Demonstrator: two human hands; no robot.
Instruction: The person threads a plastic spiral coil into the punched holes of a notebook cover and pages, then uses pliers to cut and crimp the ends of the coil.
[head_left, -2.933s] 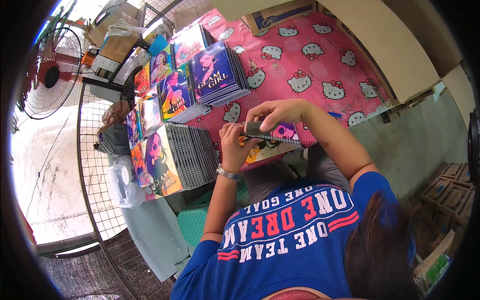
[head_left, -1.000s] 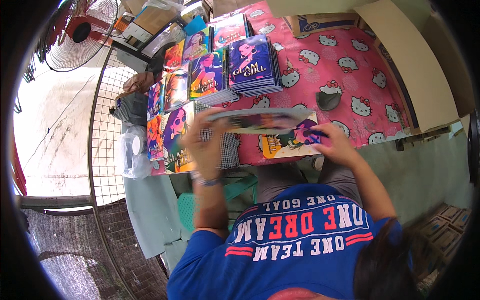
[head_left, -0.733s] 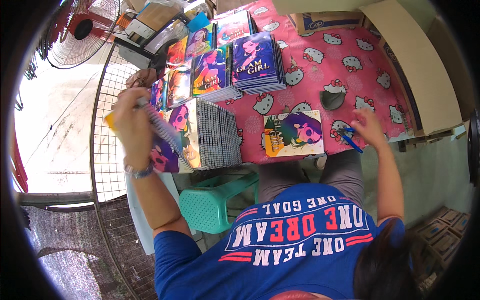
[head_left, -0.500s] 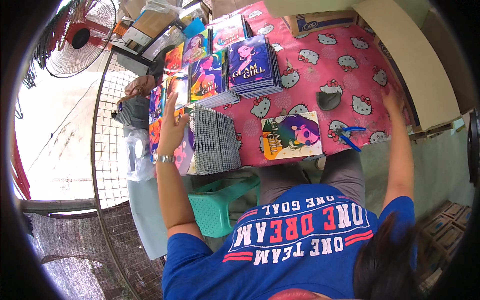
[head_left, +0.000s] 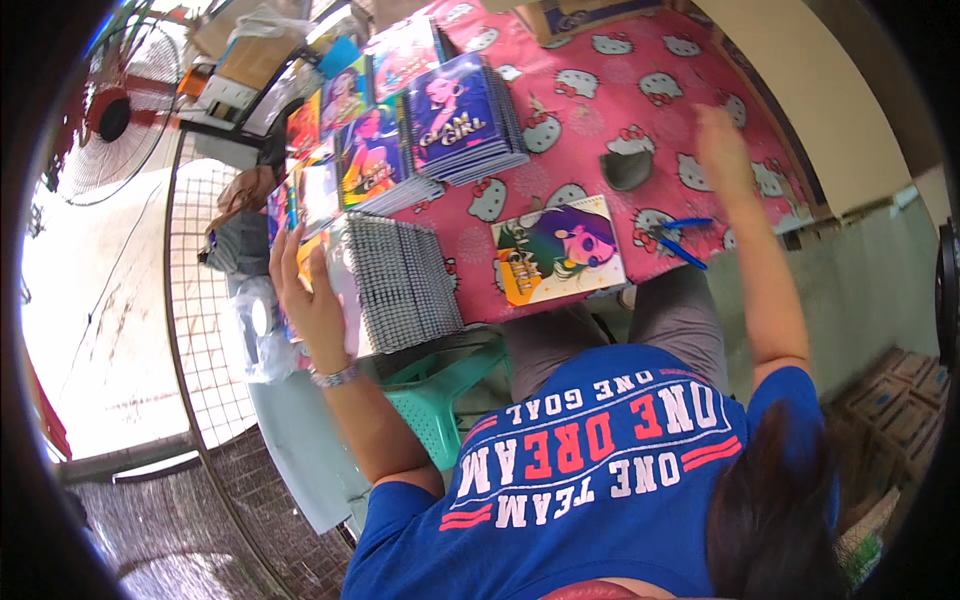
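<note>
My left hand [head_left: 308, 298], fingers spread, lies over the cover side of a thick stack of spiral notebooks [head_left: 402, 285]. The wire-bound edges of that stack face me at the table's near left. Over the right part of the table is my right hand [head_left: 724, 150], smeared by motion, so its fingers are unclear. A single notebook [head_left: 560, 250] with a colourful illustrated cover lies flat near the front edge. Just right of it are blue-handled pliers [head_left: 684, 240]. A dark grey, half-round piece [head_left: 627, 171] sits between the notebook and my right hand.
Further back on the pink patterned tablecloth [head_left: 585, 125] stand several notebook piles, one with purple covers [head_left: 455, 115]. A large cardboard box [head_left: 810, 90] borders the right side. At the left are a fan [head_left: 112, 118] and a wire grid [head_left: 200, 320]; a green stool [head_left: 430, 410] stands below.
My right hand has moved left and inward from beside the cardboard box. My left hand has come lower and nearer along the notebook stack. The whole view has shifted slightly.
</note>
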